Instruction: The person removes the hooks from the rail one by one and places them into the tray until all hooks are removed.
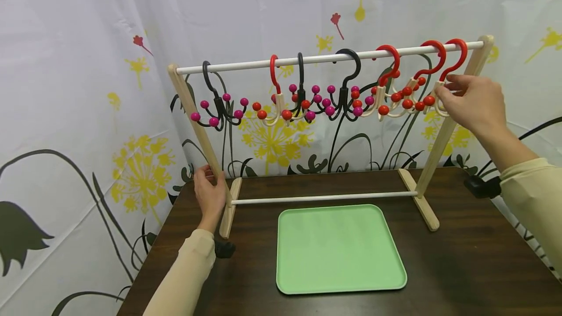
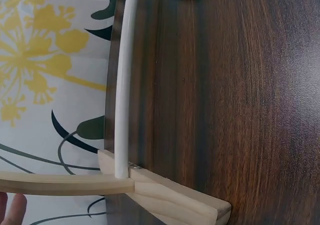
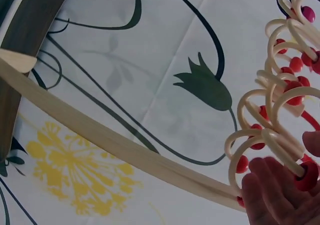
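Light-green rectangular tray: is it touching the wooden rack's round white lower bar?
Apart: the head view shows dark brown tabletop between the light-green rectangular tray and the round white lower bar.

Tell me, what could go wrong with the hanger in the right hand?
The end hanger in the right hand hangs close beside the next red-hooked hanger, so they might snag. The rack could shift or tip if tugged, as it seems just to stand on its wooden feet. A jolt might unseat the black-hooked hangers, which hang loosely over the white bar.
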`<state>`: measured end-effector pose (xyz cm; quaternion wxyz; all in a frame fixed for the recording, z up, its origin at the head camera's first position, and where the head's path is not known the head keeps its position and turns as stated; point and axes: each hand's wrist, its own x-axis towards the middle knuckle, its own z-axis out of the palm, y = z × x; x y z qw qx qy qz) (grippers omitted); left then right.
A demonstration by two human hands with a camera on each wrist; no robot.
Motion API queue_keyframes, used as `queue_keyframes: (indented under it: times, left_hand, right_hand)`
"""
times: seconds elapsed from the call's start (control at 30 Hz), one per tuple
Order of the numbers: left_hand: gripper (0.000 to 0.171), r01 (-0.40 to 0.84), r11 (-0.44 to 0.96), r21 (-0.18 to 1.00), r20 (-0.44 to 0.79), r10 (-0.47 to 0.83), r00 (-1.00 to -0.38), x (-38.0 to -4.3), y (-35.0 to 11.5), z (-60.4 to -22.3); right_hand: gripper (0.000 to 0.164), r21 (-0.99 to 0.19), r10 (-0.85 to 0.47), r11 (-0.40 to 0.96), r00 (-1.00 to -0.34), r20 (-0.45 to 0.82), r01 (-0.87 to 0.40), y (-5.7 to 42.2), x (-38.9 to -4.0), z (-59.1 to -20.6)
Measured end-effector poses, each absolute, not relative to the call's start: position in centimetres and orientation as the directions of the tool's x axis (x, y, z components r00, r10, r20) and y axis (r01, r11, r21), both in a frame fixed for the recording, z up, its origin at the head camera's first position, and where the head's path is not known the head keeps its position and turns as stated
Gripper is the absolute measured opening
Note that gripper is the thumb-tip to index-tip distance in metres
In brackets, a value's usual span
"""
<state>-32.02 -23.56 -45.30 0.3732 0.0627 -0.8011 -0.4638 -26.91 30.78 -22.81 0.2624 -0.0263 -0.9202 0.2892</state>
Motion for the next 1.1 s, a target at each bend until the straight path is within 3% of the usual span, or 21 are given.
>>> queue_keyframes:
  times: [0.23,0.7,0.87,1.1]
  left_hand:
    - [0.029,0.252,0.59,0.767,0.58,-0.47,-0.665,-32.6,-23.5,-45.2]
    - [0.024,0.196,0.603,0.773,0.567,-0.519,-0.639,-33.0,-23.6,-45.2]
    - [0.023,0.181,0.609,0.772,0.563,-0.524,-0.639,-33.0,-23.6,-45.3]
    - [0.021,0.177,0.619,0.765,0.571,-0.525,-0.632,-33.2,-23.5,-45.3]
  right_hand:
    - [0.064,-0.587,0.226,0.807,-0.884,0.409,-0.065,31.3,-27.6,-23.2]
    - [0.045,-0.675,0.356,0.727,-0.773,0.525,-0.124,30.7,-28.0,-22.6]
    - [0.043,-0.653,0.354,0.741,-0.736,0.577,-0.155,30.5,-27.5,-22.4]
    - [0.039,-0.704,0.372,0.686,-0.742,0.557,-0.185,30.7,-26.4,-22.4]
